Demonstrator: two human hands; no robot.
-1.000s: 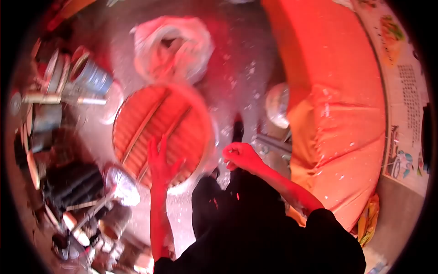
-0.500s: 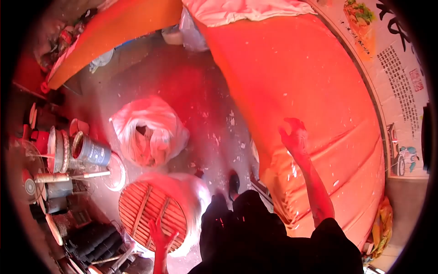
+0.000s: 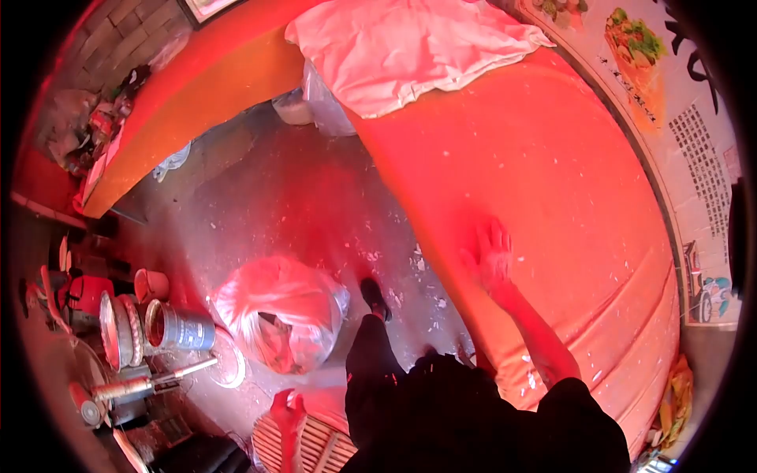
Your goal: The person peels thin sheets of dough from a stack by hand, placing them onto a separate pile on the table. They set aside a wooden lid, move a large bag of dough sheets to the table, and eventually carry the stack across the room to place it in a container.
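Observation:
My right hand (image 3: 493,264) hovers over or rests on the orange-covered table (image 3: 544,197); contact is hard to tell. Its fingers are spread and hold nothing. Low in the view, my left hand (image 3: 289,415) hangs above a round slatted wooden lid (image 3: 315,445), loosely curled, with thumb and fingers apart and nothing between them. Just beyond it stands a large plastic bag (image 3: 288,303), its mouth open and reddish contents showing inside. One dark shoe (image 3: 374,298) of mine is on the floor beside the bag.
A pale cloth (image 3: 410,51) lies across the table's far end. To the left stand a grey bucket (image 3: 185,327), a small pink bucket (image 3: 151,284) and a floor fan (image 3: 93,406). Another orange-covered surface (image 3: 197,94) runs along the back. White scraps dot the floor.
The view has shifted forward; bag, buckets and slatted lid sit lower in it. One leg has stepped ahead. My left hand's fingers have curled, and my right hand is still over the table.

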